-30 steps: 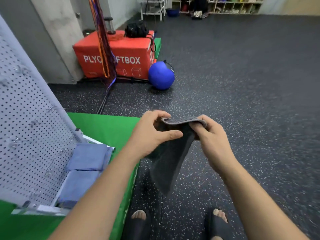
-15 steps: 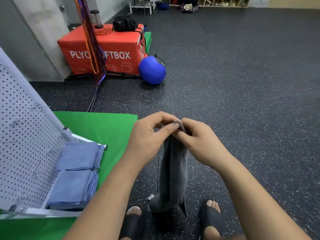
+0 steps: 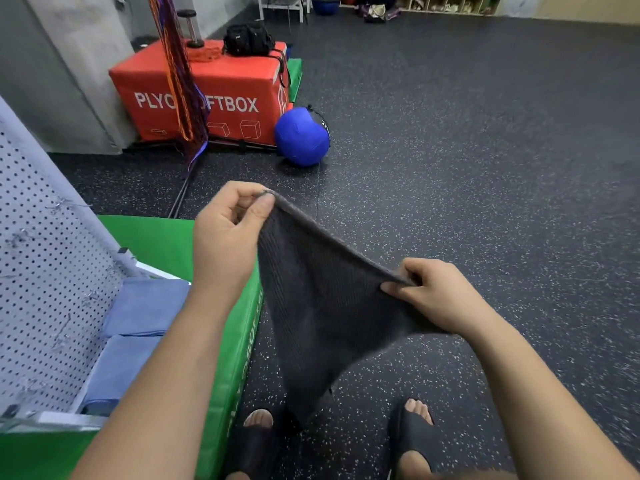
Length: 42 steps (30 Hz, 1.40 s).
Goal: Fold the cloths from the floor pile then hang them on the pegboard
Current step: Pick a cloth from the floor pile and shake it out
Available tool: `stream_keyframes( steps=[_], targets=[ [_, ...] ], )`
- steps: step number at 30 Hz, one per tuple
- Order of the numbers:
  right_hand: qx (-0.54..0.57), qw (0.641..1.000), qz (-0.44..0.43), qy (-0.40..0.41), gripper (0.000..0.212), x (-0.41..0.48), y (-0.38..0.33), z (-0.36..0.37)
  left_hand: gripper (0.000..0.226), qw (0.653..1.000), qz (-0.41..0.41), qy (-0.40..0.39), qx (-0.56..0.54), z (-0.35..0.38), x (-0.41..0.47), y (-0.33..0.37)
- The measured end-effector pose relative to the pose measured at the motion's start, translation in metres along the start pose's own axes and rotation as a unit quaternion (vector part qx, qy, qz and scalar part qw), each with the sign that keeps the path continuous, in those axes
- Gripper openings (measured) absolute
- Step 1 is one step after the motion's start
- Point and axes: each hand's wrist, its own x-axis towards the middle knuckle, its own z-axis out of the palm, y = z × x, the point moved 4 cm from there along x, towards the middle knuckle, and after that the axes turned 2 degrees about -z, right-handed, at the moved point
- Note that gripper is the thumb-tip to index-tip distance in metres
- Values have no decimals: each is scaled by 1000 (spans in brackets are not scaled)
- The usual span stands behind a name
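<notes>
A dark speckled floor (image 3: 485, 150) fills a gym room where a person stands in black sandals (image 3: 414, 434). At the left edge a white pegboard (image 3: 41, 271) slants across the view, set on a green padded block (image 3: 162, 244). A red box (image 3: 221, 84) lettered in white stands near the far wall, a black bag (image 3: 247, 39) on top of it.

In the middle of the view a dark grey cloth (image 3: 322, 306) is held in the air above the floor, its top edge pulled taut between the two hands and the rest hanging to a point above the feet. Two folded blue cloths (image 3: 145, 306) sit side by side against the foot of the pegboard; whether they hang or lie cannot be told. A blue ball (image 3: 301, 138) rests on the floor just beside the red box.

The left hand (image 3: 225, 237), raised higher and farther out, pinches one corner between thumb and fingers. The right hand (image 3: 436, 296), lower and nearer, pinches the other end of the edge.
</notes>
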Motion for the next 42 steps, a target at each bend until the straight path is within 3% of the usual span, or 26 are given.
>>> stream_keyframes(
  steps=[10, 12, 15, 17, 21, 24, 29, 31, 34, 42],
  targets=[
    [38, 996, 50, 57, 40, 4, 2, -10, 6, 993, -25, 112, 17, -35, 10, -14],
    [89, 992, 49, 71, 32, 5, -2, -10, 11, 993, -32, 114, 29, -35, 11, -16],
    [276, 956, 40, 89, 7, 4, -17, -14, 13, 990, -49, 121, 44, -33, 10, -15],
    [378, 923, 12, 69, 26, 1, -29, -17, 12, 988, -55, 131, 59, -32, 10, -16],
    [494, 867, -36, 42, 21, -4, -50, -27, 7, 986, -69, 134, 77, -30, 8, -19],
    [487, 872, -42, 34, 24, -5, -55, -30, 5, 985, -104, 104, 94, -24, 5, -28],
    [406, 913, -3, 39, 24, -6, -55, -26, 11, 980, -151, -29, 125, 7, -11, -37],
    [388, 916, 38, 89, 21, -4, -47, -26, 12, 979, -138, -45, 141, 18, -17, -33],
    [392, 896, 100, 182, 17, -2, -30, -30, 14, 982, -113, -9, 149, 20, -18, -28],
    [454, 885, 67, 71, 12, -7, -46, -20, 10, 990, -81, -75, 88, 40, -30, -3]
  ],
)
